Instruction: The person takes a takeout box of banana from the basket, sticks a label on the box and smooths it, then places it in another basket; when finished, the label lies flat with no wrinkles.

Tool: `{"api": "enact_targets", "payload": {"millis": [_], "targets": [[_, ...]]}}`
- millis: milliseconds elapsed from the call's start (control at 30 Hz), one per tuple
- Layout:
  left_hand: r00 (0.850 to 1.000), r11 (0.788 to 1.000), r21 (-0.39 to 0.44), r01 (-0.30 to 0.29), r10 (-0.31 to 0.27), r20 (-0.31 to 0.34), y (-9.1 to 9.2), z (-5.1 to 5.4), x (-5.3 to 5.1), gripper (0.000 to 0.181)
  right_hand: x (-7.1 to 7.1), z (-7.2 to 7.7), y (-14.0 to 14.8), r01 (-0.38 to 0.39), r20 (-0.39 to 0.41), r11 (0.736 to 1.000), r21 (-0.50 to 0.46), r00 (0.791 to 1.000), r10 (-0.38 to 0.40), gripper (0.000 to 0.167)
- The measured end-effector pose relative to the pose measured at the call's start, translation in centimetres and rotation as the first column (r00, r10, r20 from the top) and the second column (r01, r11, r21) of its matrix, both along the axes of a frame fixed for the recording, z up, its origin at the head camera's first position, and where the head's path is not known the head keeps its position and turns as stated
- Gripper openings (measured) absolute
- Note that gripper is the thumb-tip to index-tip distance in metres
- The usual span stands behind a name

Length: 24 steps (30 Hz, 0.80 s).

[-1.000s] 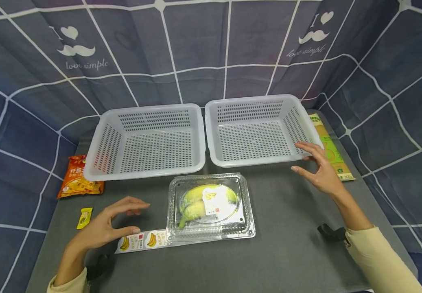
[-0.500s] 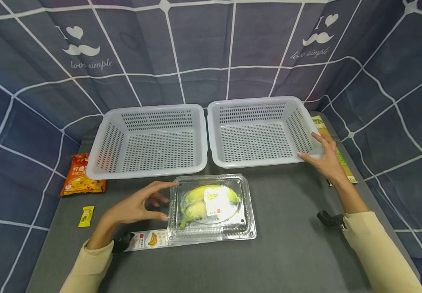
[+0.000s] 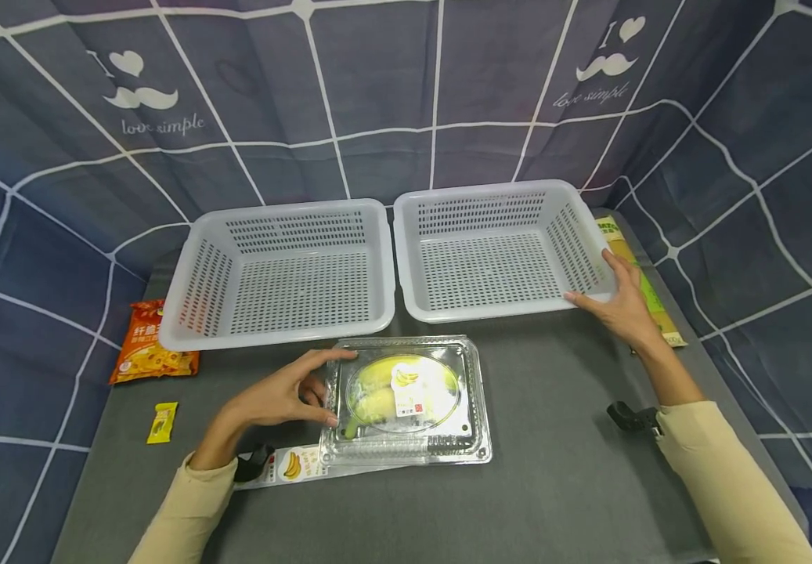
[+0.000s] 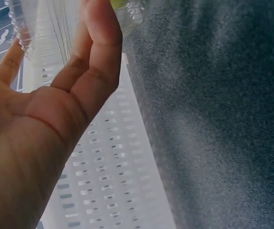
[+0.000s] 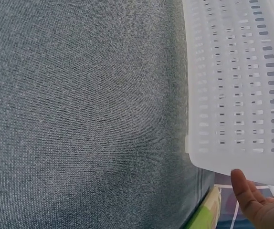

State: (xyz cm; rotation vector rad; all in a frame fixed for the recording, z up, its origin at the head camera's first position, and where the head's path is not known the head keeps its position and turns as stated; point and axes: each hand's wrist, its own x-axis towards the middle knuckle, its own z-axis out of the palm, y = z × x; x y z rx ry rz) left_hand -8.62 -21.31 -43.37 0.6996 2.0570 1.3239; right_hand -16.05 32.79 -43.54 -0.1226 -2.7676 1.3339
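A transparent plastic clamshell box (image 3: pixel 474 384) with bananas (image 3: pixel 377 374) inside lies on the grey table, a banana-printed label on its lid. My left hand (image 3: pixel 268 403) grips its left edge, with the index finger over the far corner and the thumb at the side. In the left wrist view the bent fingers of the left hand (image 4: pixel 91 62) meet the box's clear plastic; their tips are partly out of sight. My right hand (image 3: pixel 626 309) holds the near right corner of the right white basket (image 3: pixel 497 309), thumb at the front and fingers along the side.
A second white basket (image 3: pixel 286 337) stands at the left. Beside it are an orange snack bag (image 3: pixel 155 348) and a small yellow packet (image 3: pixel 162 423). A banana label strip (image 3: pixel 300 464) lies partly under the box. Beyond the right hand is a yellow-green bag (image 3: pixel 648 294).
My left hand has moved right, from above the label strip to the box's left edge. My right hand has come onto the right basket's corner. The baskets and box look unmoved.
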Motion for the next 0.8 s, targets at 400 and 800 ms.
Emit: {"api": "enact_targets", "payload": {"millis": [400,800], "targets": [[0.994,0.995,0.097,0.035,-0.045,0.100,-0.14,-0.32,-0.04,0.095,0.06,-0.09,-0.10,0.019,0.023,0.999,0.035,1.000,-0.020,0.112],[0.989,0.971,0.239,-0.001,-0.035,0.145,0.00,-0.85,0.71,0.098,0.13,-0.07,-0.04,0.026,0.060,0.998,0.052,0.998,-0.029,0.113]]}}
